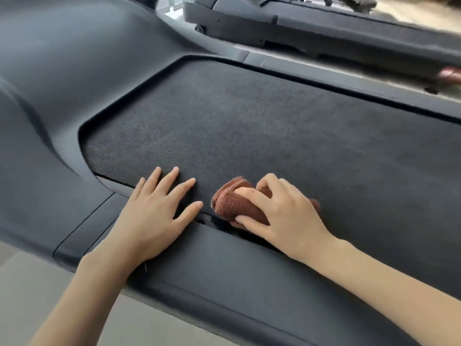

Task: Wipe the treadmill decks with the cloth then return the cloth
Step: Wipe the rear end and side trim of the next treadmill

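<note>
A dark grey treadmill deck with a rough belt fills the middle of the head view. A folded brown cloth lies on the belt's near edge, beside the side rail. My right hand grips the cloth, with fingers curled over its top and the thumb along its near side. My left hand rests flat on the belt and near rail just left of the cloth, fingers spread and straight. Part of the cloth is hidden under my right hand.
The treadmill's dark motor cover rises at the left. The near side rail runs along the bottom, with pale floor below it. A second treadmill stands beyond. A blurred reddish-brown object sits at the right edge.
</note>
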Motion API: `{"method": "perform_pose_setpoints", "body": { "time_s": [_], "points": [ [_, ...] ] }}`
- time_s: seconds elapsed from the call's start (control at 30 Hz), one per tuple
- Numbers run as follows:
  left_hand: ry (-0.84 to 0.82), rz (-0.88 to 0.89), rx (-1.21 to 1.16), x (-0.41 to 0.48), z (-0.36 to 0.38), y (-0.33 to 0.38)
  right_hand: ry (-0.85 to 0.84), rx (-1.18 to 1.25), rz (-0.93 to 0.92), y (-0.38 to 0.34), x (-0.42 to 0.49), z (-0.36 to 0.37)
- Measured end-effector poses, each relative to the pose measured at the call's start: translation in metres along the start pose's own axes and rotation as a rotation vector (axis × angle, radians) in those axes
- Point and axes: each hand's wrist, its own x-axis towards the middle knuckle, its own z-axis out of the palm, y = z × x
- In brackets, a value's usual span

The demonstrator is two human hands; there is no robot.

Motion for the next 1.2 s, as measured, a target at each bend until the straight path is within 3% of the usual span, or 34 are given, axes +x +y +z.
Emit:
{"method": "perform_pose_setpoints", "body": {
  "time_s": [0.13,0.27,0.5,0.7,1.2],
  "points": [
    [-0.047,0.072,-0.038,-0.001,0.003,0.036,-0.037,-0.041,0.142,0.023,-0.052,-0.024],
    [-0.070,0.272,-0.015,-0.006,0.014,0.091,-0.063,-0.204,0.369,0.060,-0.112,-0.057],
    [-0.004,0.574,0.046,-0.021,0.034,0.187,0.046,-0.337,0.715,0.098,-0.214,-0.127],
    [0.029,0.830,0.024,-0.043,0.043,0.269,-0.010,-0.323,0.885,0.095,-0.285,-0.156],
    [0.045,1.364,0.097,-0.147,0.088,0.460,0.118,-0.307,1.322,0.071,-0.497,-0.201]
  ]
}}
